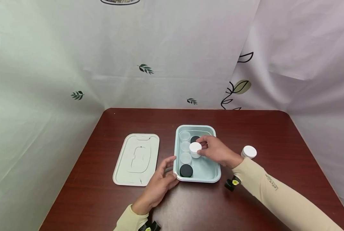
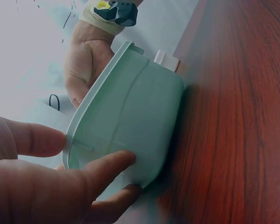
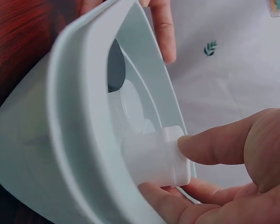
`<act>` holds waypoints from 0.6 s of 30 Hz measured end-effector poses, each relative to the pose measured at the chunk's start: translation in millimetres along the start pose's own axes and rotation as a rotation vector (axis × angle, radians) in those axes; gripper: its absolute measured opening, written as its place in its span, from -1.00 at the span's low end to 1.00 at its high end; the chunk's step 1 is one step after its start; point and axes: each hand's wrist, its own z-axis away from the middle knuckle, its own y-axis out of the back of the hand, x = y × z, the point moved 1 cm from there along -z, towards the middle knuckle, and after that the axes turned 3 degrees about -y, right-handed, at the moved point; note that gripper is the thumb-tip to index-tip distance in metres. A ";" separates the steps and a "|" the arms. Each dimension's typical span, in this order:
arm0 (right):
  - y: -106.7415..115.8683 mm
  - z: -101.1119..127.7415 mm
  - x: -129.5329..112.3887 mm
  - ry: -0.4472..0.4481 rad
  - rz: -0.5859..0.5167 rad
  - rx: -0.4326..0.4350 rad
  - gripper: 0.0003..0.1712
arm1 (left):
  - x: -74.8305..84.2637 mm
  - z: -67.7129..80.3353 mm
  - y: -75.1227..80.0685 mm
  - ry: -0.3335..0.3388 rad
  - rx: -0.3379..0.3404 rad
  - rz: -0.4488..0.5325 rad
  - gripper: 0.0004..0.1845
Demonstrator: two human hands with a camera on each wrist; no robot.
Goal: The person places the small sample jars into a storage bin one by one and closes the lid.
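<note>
A pale blue-green plastic tub [image 1: 207, 173] stands on the table. My left hand [image 1: 161, 183] rests against its near-left side, fingertips on the rim and outer wall [image 2: 144, 107]. Over the tub's interior, my right hand [image 1: 216, 150] pinches a small translucent jar with a white screw lid [image 1: 195, 147] between thumb and fingers. The jar [image 3: 151, 156] is upright, and its base is lower than the tub's rim. Down the tub's left side runs a row of jars with clear tops [image 1: 185, 147], ending in a black-lidded jar [image 1: 186, 170]. Another black lid [image 1: 193, 139] shows partly behind my right fingers.
On the dark red wooden table [image 1: 88, 199], a white tub lid [image 1: 125, 170] lies flat left of the tub. Another white-lidded jar [image 1: 249, 151] stands to the right, partly behind my right forearm. White printed cloth [image 1: 172, 57] hangs behind the table and on both sides.
</note>
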 end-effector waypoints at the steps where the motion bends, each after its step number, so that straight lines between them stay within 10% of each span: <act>1: -1.2 -0.3 -0.5 -0.001 0.011 0.002 -0.53 | 0.1 0.0 0.1 -0.001 0.000 0.000 -0.32; 18: -20.4 -2.6 0.9 -0.002 0.135 0.040 -0.60 | -0.2 0.2 1.1 0.005 0.003 0.004 -0.31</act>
